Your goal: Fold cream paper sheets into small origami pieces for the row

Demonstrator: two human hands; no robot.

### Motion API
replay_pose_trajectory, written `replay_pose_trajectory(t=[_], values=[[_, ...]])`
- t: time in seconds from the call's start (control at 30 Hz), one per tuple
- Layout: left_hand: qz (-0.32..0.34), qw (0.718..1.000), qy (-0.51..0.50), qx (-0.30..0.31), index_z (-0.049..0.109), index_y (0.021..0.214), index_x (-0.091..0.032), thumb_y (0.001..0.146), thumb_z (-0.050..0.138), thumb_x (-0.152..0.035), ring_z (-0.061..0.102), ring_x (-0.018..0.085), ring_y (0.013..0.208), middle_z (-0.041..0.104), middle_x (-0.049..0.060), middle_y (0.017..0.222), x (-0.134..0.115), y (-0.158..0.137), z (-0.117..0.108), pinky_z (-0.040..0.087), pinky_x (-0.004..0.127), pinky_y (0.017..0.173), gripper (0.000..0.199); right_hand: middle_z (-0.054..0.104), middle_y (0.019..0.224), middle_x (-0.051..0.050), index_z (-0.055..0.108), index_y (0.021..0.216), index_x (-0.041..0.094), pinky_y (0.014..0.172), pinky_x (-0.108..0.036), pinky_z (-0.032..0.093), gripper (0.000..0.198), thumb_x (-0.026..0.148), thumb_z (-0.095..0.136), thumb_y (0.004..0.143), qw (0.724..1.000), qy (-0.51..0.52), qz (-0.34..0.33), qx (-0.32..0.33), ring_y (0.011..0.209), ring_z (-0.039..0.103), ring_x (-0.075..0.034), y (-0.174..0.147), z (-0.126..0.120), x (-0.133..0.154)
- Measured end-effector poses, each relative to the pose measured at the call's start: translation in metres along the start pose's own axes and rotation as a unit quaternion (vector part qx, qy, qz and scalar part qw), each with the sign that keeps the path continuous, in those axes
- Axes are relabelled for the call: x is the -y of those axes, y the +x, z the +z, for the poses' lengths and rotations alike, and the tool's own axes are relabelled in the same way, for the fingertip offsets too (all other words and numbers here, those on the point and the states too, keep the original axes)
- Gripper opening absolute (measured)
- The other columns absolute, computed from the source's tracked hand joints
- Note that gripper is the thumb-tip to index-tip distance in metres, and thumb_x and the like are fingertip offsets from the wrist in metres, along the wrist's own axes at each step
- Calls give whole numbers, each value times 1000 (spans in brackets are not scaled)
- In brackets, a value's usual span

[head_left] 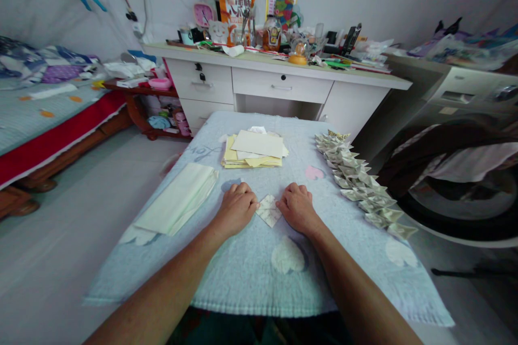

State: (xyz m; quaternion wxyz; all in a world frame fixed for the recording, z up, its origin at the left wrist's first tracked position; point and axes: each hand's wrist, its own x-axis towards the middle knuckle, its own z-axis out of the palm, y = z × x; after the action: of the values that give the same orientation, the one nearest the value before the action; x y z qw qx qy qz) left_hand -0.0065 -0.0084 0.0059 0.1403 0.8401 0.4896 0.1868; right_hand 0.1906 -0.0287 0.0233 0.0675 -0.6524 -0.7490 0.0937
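Note:
A small square of folded paper [268,211], patterned with creases and turned like a diamond, lies on the cloth-covered table between my hands. My left hand [238,206] is closed, its thumb and fingertips at the paper's left corner. At the right corner my right hand [297,206] is closed too, pinching the edge with its thumb and fingers. Beyond them sits a stack of yellow and cream paper sheets [258,144]. To the right stand rows of folded paper boats [360,180]. A folded pale sheet or cloth [178,197] lies left of my left hand.
A pale blue quilted cloth [246,285] covers the table. Behind it, a white desk [279,86] carries jars, an orange snack bag [236,5] and clutter. A washing machine [465,86] stands on the right, a bed [48,113] on the left.

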Motion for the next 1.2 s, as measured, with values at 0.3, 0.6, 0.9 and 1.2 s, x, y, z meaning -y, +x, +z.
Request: replay_pose_trajectory(t=[0.3,0.6,0.9,1.2], values=[[-28,999,-25,-9,60,80,-20,78,57,-18,49,21,90,57,4,91,2,0,-3,38,36,83,4,54,106,-10,66,85,18,78,-35,31,25,37,51,90,1000,-8,5,6,98,43,-24,0,-1,1],[51,989,-130,-52,67,95,-21,86,47,-13,52,19,96,63,3,95,-3,6,-9,38,35,90,24,55,104,-9,65,82,17,77,-35,31,25,37,52,89,1000,-9,0,-3,97,44,-24,0,0,1],[128,991,-8,19,71,104,-27,91,49,-19,48,19,87,59,5,89,-12,5,7,40,32,79,27,55,105,-9,65,82,18,77,-36,32,25,38,53,89,1000,-8,0,-7,98,45,-25,-2,-1,1],[95,994,-56,6,73,98,-25,91,53,-29,54,18,86,62,4,87,-10,10,12,41,31,79,22,56,103,-9,66,80,18,78,-35,32,24,38,55,88,1000,-1,5,-8,98,44,-24,0,1,1]])
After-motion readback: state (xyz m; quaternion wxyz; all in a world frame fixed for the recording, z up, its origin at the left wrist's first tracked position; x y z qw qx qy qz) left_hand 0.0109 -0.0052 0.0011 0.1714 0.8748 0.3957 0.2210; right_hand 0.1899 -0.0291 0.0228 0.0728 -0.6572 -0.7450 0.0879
